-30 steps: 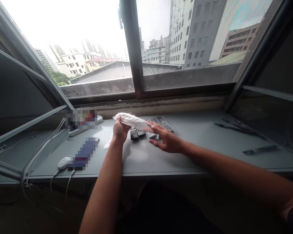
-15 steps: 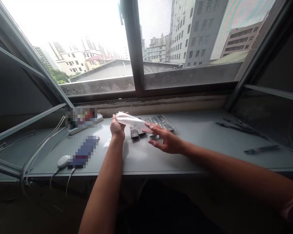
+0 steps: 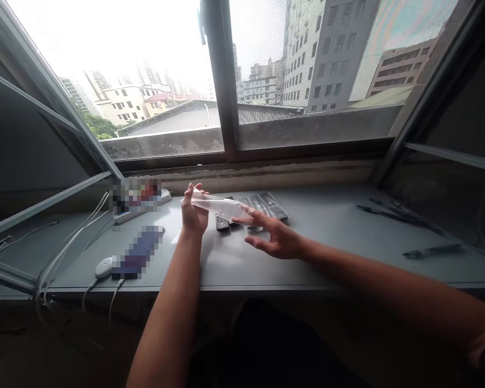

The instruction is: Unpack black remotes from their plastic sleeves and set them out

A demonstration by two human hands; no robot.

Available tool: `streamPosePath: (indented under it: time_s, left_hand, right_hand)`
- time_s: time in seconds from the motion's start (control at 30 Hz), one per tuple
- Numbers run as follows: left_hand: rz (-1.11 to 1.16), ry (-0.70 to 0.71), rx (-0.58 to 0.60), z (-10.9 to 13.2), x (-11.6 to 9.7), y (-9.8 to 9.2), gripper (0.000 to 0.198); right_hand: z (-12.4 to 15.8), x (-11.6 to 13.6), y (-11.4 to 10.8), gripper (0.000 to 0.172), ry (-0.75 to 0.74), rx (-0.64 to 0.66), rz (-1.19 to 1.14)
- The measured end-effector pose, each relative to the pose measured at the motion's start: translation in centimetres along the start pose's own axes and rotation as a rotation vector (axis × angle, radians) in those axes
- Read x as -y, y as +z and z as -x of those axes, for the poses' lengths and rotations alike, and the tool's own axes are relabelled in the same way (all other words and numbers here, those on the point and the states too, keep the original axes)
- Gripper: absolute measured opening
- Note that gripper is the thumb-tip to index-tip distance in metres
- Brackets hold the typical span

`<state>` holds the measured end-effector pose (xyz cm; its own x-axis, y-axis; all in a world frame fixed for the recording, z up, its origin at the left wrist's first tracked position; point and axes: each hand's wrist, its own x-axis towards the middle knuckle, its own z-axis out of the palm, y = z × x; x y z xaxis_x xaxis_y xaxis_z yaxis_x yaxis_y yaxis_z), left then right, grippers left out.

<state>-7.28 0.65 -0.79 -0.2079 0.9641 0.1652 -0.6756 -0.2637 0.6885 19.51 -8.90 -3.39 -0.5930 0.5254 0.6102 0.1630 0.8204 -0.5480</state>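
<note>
A thin, see-through plastic bag (image 3: pixel 222 207) stretches between my two hands above the desk. My left hand (image 3: pixel 194 211) grips its left end, fingers closed on the film. My right hand (image 3: pixel 277 235) is at the other end, thumb held apart and fingers stretched out; the fingertips show through the film, seemingly inside the bag. Beneath the bag lies a black remote control (image 3: pixel 222 222), partly covered from sight. Just behind my right hand is a dark flat packet (image 3: pixel 270 205) with a shiny cover.
Left on the desk (image 3: pixel 226 269) are a blurred-out dark blue object (image 3: pixel 139 253), a round white charger (image 3: pixel 104 267) with cables, and a white power strip (image 3: pixel 165 196). Several black pens (image 3: pixel 432 251) lie at the right. A metal frame (image 3: pixel 73 129) rises at the left; a window stands behind.
The bag has flattened and turned more see-through as it stretched out. My right fingertips have pushed further left into its end, while my left hand has turned slightly, still gripping.
</note>
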Motion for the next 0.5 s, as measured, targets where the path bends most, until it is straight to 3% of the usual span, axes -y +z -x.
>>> streamPosePath:
  time_s: [0.27,0.33,0.5]
  left_hand:
    - [-0.259,-0.227,0.467,2.6,0.3,1.3,0.069]
    - [-0.303,-0.230,0.476,2.8,0.5,1.4,0.067]
    - [-0.239,-0.168,0.287,2.2,0.8,1.3,0.041]
  right_hand:
    - [-0.8,1.2,-0.5,0.066,0.098,-0.018,-0.167]
    - [-0.9,1.1,-0.5,0.066,0.103,-0.025,-0.224]
    - [-0.8,0.0,0.1,0.081,0.107,-0.056,-0.258]
